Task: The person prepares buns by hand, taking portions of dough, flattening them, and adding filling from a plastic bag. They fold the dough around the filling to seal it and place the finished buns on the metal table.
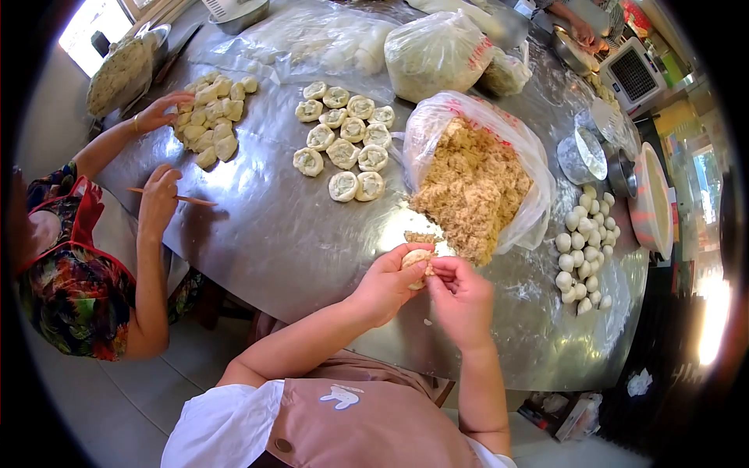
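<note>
Near the table's front edge, my left hand [392, 285] holds a small piece of filled dough [418, 265] between its thumb and fingers. My right hand [460, 299] pinches the same dough from the other side, its fingertips at the edge. Just beyond both hands, an open plastic bag [538, 183] lies on its side with a heap of crumbly brown filling [472, 179] spilling toward them. To the upper left of my hands, several round filled dough pieces [343, 154] sit in loose rows on the metal table [273, 257].
At the left, a co-worker [82, 257] holds a thin stick [173, 196] beside a pile of dough lumps [209, 117]. Several white balls [583, 242] lie at the right, near a metal bowl [582, 156]. Tied bags [437, 54] stand at the back.
</note>
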Available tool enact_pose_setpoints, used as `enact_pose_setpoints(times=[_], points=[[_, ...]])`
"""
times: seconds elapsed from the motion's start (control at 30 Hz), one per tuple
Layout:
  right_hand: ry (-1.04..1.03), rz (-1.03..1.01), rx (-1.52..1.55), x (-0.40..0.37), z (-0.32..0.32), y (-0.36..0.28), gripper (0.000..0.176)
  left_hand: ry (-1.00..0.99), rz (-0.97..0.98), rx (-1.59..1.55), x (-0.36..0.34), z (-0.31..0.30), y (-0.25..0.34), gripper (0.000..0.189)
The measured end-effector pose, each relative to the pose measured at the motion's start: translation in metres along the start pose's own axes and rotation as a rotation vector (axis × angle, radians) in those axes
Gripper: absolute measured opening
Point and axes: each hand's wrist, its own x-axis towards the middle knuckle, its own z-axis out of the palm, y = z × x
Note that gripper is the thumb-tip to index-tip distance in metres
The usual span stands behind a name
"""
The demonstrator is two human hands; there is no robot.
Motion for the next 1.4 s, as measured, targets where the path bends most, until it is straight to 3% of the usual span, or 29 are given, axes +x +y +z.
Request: enact_pose_setpoints(times=[0.13,0.23,0.27,0.4,0.5,0.63,0.73,0.87,1.0,1.1,1.2,1.4], points=[[0.132,0.079,0.197,0.01,-0.014,0.015,0.024,0.023,0.018,0.001,-0.002,0.001,0.013,0.028],[0.146,-0.198,-0.452,0.023,-0.02,0.02,0.033,0.008,-0.01,-0.064,-0.002,-0.005,0.016,0.03],[0.094,-0.19,-0.388,0.02,-0.018,0.025,0.045,0.003,-0.018,-0.099,-0.004,-0.004,0.018,0.03],[-0.011,-0.493,-0.394,0.005,-0.003,0.009,0.048,-0.061,-0.056,-0.214,-0.007,-0.006,0.019,0.031],[0.013,-0.482,-0.29,0.007,-0.003,0.014,0.046,-0.069,-0.065,-0.162,-0.01,-0.002,0.021,0.031],[0.001,-0.374,-0.296,0.007,-0.007,0.009,0.024,-0.067,0.027,0.034,-0.008,-0.007,0.01,0.031],[0.215,-0.293,-0.209,0.006,-0.009,0.009,0.016,-0.031,0.061,0.035,-0.009,-0.006,0.008,0.03],[0.25,-0.291,-0.554,0.017,-0.019,0.02,0.031,-0.036,0.01,-0.061,-0.012,-0.004,0.021,0.028],[0.092,-0.516,-0.428,0.005,-0.01,0.004,0.043,-0.023,-0.025,-0.048,-0.014,0.003,0.022,0.029],[0.0,-0.505,-0.377,0.003,-0.008,0.002,0.058,-0.085,-0.04,-0.102,-0.015,0.005,0.02,0.032],[0.001,-0.61,-0.474,0.002,-0.001,0.012,0.085,-0.114,-0.151,-0.128,-0.015,0.003,0.022,0.037],[0.022,-0.703,-0.57,0.005,0.012,0.014,0.072,-0.143,-0.151,-0.019,-0.017,-0.004,0.019,0.041]])
